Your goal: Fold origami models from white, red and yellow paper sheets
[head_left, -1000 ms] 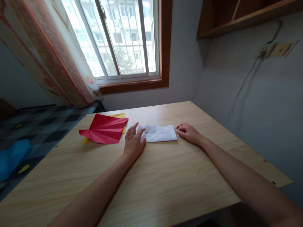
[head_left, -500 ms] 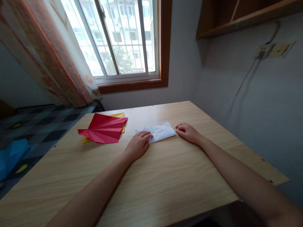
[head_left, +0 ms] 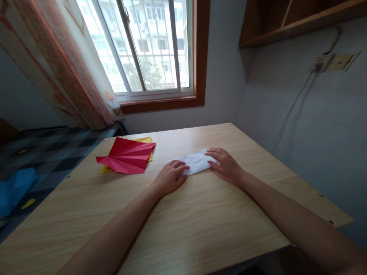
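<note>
A folded sheet of white paper (head_left: 196,163) with crease lines lies on the table between my hands. My left hand (head_left: 171,176) holds its left end, fingers across the top and the thumb by the near edge. At the right end, my right hand (head_left: 225,165) grips the paper, with fingers at the far corner and the thumb near the front edge. Both hands cover parts of the paper's ends.
To the left lies a red pleated paper (head_left: 129,156) on top of a yellow paper (head_left: 147,140). The wooden table (head_left: 177,229) stands by a window (head_left: 151,49). A checked bed (head_left: 57,152) with a blue object (head_left: 17,187) is at the left.
My right hand has opened from a loose curl beside the paper and moved left onto its right end. The white paper has shifted slightly right, with my left hand still on it.
</note>
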The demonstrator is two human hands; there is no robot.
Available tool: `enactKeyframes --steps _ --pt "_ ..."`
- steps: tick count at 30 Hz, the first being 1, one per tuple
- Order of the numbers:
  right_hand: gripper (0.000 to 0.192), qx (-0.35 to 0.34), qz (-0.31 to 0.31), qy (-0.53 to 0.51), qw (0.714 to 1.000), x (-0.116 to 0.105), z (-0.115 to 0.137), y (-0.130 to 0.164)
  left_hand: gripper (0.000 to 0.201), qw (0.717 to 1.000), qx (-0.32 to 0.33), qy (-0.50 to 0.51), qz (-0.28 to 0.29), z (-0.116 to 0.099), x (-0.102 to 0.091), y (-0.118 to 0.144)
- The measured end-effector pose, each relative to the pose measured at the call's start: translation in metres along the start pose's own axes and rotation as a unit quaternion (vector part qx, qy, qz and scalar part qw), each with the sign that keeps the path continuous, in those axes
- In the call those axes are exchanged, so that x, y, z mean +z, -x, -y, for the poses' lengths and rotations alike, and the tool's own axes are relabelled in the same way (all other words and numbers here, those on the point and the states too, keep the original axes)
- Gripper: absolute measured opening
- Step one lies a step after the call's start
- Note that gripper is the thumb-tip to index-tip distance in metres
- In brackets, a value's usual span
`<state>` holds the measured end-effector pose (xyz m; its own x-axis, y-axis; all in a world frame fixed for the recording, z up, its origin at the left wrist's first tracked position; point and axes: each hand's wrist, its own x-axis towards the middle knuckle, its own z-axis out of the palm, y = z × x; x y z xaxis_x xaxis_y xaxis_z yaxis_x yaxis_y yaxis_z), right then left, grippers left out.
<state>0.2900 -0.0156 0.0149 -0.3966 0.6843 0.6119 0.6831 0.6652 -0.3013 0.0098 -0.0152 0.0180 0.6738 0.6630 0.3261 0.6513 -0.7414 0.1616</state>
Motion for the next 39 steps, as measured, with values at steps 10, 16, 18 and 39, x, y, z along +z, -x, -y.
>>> enactKeyframes --steps 10,16,18,39 --pt "0.053 0.058 0.211 0.055 0.974 0.024 0.024 0.006 0.031 0.999 0.025 0.034 0.032 -0.034 0.000 -0.003" --pt "0.058 0.095 0.273 0.070 0.955 0.023 0.025 0.007 0.050 0.995 0.011 -0.003 0.095 -0.027 0.011 -0.001" --pt "0.060 0.103 0.286 0.069 0.950 0.022 0.027 0.006 0.056 0.993 -0.003 -0.011 0.121 -0.026 0.013 0.000" --pt "0.066 0.132 0.303 0.063 0.942 0.017 0.034 0.004 0.062 0.990 -0.032 -0.018 0.137 -0.034 0.011 -0.001"
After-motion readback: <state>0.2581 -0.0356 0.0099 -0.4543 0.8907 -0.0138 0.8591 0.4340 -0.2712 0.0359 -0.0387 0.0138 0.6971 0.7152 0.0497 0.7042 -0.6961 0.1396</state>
